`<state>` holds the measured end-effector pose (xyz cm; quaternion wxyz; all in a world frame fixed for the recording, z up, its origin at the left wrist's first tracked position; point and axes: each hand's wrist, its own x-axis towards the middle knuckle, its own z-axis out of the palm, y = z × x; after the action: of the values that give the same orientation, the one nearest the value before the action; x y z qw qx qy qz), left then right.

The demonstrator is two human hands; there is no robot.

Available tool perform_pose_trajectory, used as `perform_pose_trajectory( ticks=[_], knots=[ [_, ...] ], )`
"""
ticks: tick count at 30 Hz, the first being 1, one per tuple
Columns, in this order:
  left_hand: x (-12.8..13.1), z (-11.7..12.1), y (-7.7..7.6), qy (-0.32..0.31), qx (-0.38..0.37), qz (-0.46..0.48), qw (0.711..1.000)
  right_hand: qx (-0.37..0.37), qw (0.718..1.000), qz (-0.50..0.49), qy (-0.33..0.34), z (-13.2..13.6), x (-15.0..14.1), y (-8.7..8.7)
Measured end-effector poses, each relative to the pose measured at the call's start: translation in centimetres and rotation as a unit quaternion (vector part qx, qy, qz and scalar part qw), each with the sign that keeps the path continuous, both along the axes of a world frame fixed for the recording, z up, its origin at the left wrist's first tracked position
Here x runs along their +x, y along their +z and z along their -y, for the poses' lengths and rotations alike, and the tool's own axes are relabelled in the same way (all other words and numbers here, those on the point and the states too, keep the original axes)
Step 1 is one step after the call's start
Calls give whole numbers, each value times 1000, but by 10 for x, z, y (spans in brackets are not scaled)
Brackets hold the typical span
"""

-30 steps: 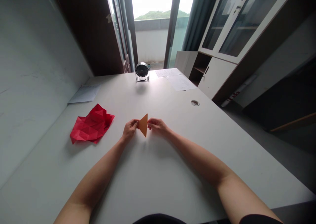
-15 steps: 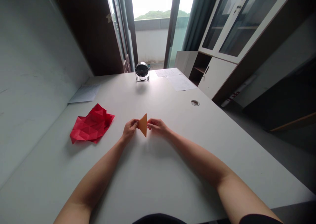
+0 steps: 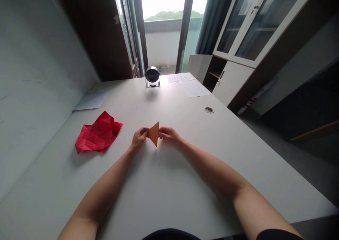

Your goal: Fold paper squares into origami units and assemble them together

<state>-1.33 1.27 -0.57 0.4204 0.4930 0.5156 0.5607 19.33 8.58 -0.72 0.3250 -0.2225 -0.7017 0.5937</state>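
Note:
A small piece of orange folded paper [image 3: 154,133], roughly triangular, stands between my two hands above the white table. My left hand [image 3: 139,137] pinches its narrow left side between thumb and fingers. At the long right edge, the curled fingers of my right hand [image 3: 169,134] close on the paper, though its edge partly hides the fingertips. To the left of my left hand lies a creased sheet of red paper [image 3: 98,133], crumpled up in several facets.
On the white table [image 3: 169,190], a round silver-framed device [image 3: 152,77] stands at the far edge. Printed sheets [image 3: 194,88] lie at the back right, near a round cable hole [image 3: 209,110]. A pale paper stack [image 3: 90,100] rests against the left wall.
The orange paper has turned slightly, its top corner tipping right. My right fingers have shifted a little at its right edge, while my left hand stays in place.

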Motion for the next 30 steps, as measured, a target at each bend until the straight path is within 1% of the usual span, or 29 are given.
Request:
perform_pose_trajectory(
  ticks=[4, 8, 13, 17, 24, 27, 30],
  knots=[
    [2, 2, -2, -8, 11, -24, 1000, 9, 1000, 16, -20, 1, -3, -2],
    [5, 6, -1, -10, 24, -108, 994, 22, 999, 27, -31, 1, -4, -4],
    [9, 12, 6, 24, 40, -217, 975, 14, 999, -1, -41, 0, -7, -10],
    [12, 14, 10, 60, 46, -271, 960, -6, 999, -24, -45, 2, -8, -11],
    [14, 16, 10, 60, 37, -283, 956, -23, 998, -15, -55, 7, -8, -5],
    [12, 15, 12, 57, 24, -270, 961, -14, 998, -18, -52, 7, -7, -4],
    [10, 13, 12, 52, 17, -253, 966, 10, 999, -12, -52, 7, -6, -4]
  ],
)
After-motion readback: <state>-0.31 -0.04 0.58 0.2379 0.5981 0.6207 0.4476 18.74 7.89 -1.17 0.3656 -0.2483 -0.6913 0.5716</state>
